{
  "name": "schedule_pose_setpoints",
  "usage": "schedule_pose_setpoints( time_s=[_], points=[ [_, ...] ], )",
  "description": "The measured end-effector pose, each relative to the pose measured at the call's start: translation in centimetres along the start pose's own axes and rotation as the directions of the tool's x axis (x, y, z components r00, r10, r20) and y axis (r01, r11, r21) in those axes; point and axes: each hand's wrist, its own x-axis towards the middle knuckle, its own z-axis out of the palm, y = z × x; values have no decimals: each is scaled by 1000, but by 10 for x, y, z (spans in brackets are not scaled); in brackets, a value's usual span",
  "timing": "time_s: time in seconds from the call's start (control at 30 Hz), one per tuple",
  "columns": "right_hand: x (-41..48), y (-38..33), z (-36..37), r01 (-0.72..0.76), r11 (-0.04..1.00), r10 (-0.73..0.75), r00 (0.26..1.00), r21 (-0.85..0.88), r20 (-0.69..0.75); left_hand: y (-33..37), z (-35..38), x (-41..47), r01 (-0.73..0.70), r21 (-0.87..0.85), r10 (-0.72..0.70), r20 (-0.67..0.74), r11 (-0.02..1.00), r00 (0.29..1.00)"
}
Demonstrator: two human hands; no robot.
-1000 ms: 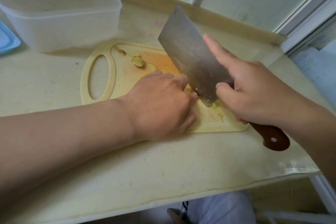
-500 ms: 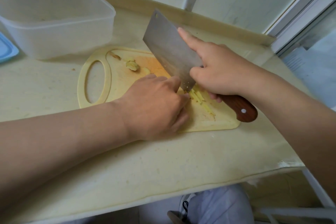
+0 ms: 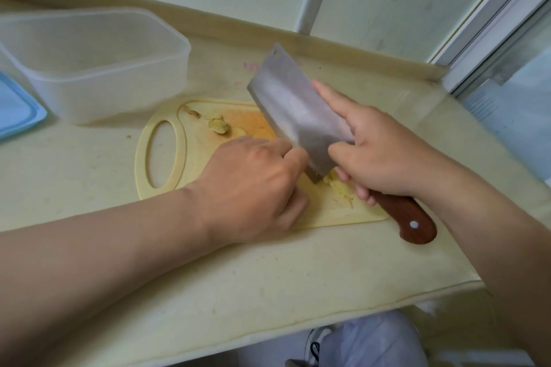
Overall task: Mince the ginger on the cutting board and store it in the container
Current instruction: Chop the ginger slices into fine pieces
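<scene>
A pale yellow cutting board (image 3: pixel 167 164) lies on the counter. My right hand (image 3: pixel 381 155) grips a steel cleaver (image 3: pixel 295 110) by its brown wooden handle, index finger stretched along the blade. The blade's heel stands on the board among cut ginger strips (image 3: pixel 340 188). My left hand (image 3: pixel 253 185) sits curled on the board right against the blade's left face; the ginger under its fingers is hidden. A ginger scrap (image 3: pixel 219 126) lies at the board's far side. The clear plastic container (image 3: pixel 98 68) stands behind the board, left.
A blue lid (image 3: pixel 15 110) lies at the left edge beside the container. The counter's front edge (image 3: pixel 298 334) runs close below my arms. A wall and window frame (image 3: pixel 489 21) rise behind and to the right.
The cleaver has gone on chopping beside my left hand's fingers, and a few more strips lie right of the blade. My view shifted a little; the left hand stayed put.
</scene>
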Motion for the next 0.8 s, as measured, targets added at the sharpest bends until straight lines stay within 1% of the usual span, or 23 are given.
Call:
schedule_pose_setpoints(
  time_s=[0.2, 0.33, 0.5, 0.63, 0.67, 0.73, 0.8],
  points=[
    [18, 24, -29, -96, 995, 96, 995, 0, 0, -1, 2, -1, 29, 7, -29, 31, 1000, 999],
    [23, 34, -37, -94, 994, 95, 996, 60, -2, -1, 2, -1, 29, -14, -29, 34, 999, 999],
    [35, 40, -33, 9, 956, 5, 999, 292, -49, -3, 4, 3, 5, -32, -4, 15, 999, 1000],
    [49, 39, -29, 109, 891, -71, 992, 441, -101, -6, -16, 15, 86, -64, -87, -16, 994, 996],
    [51, 39, -30, 132, 873, -83, 989, 469, -122, -13, -26, 21, 74, -57, -74, 5, 996, 997],
    [54, 43, -32, 176, 846, -103, 980, 504, -170, -34, -44, 32, 40, -17, -39, 90, 999, 995],
    [54, 46, -31, 211, 829, -109, 969, 518, -221, -52, -57, 35, 64, 44, -71, 184, 997, 980]
  ],
)
